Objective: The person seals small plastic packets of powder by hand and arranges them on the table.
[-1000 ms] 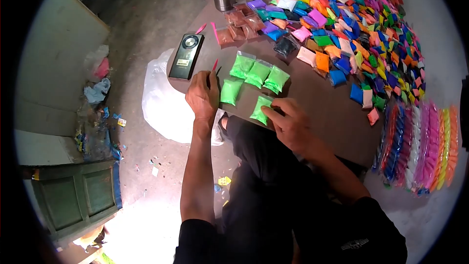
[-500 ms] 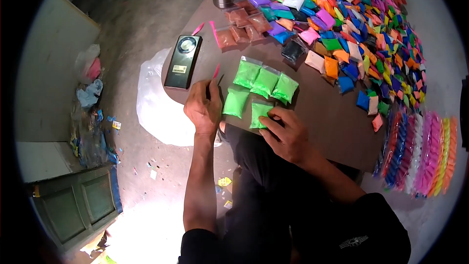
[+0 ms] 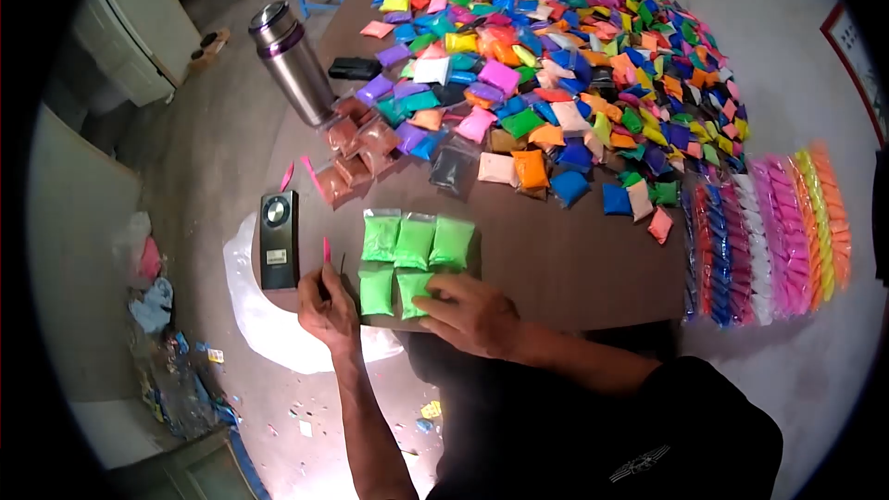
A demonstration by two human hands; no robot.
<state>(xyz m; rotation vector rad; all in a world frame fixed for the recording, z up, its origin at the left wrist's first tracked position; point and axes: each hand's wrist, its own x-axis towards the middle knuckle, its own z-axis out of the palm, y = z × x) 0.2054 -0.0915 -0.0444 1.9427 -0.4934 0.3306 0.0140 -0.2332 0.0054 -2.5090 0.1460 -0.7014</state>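
Note:
Five bright green packets lie in two rows near the table's front edge. My right hand has its fingers curled on the right edge of the lower right green packet, which lies against its neighbours. Left of it is another green packet, and three more, including the top middle green packet, form the row above. My left hand is closed at the table edge, left of the packets. A thin pink stick rises from its fingertips; its lower end is hidden.
A black rectangular device lies at the left table edge. Behind are reddish-brown packets, a steel flask and a black case. Mixed coloured packets heap across the back; long packet strips hang at the right.
My right hand has brought the lower right green packet up against the others, and the group now sits in straighter rows. My left hand stays closed near the edge. The camera view has shifted.

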